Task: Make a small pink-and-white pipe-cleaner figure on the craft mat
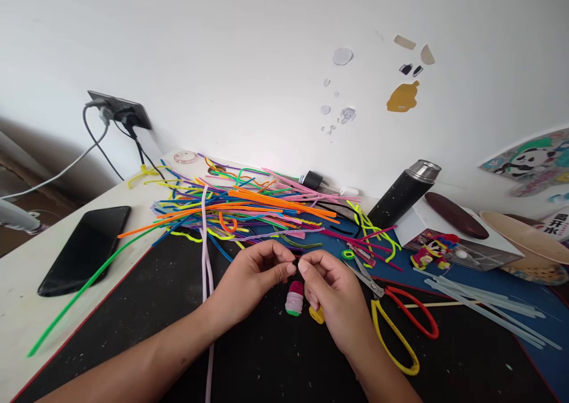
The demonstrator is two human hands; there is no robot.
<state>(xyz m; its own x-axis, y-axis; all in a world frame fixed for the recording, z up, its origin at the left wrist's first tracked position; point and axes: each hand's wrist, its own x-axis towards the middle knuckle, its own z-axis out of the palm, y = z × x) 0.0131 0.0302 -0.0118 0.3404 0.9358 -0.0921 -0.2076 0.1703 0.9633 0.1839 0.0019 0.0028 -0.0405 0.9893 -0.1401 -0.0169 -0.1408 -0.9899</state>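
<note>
My left hand (255, 278) and my right hand (331, 293) meet above the black mat (258, 361), thumbs and forefingers pinched close together. Something small and dark seems to sit between the fingertips, but it blends with the mat and I cannot make it out. Just below them stands a small coil of wound pipe cleaner (294, 299) in dark red, lilac and green. A yellow coiled piece (316, 314) lies beside my right hand, partly covered by its fingers. Two long lilac pipe cleaners (205, 231) run past my left hand and under the forearm.
Scissors (377, 290) with red and yellow handles lie right of my right hand. Behind is a heap of coloured pipe cleaners (267, 201). A phone (84, 250) lies left; a black flask (402, 192), a small panda figure (433, 252) and pale glue sticks (489, 302) are right.
</note>
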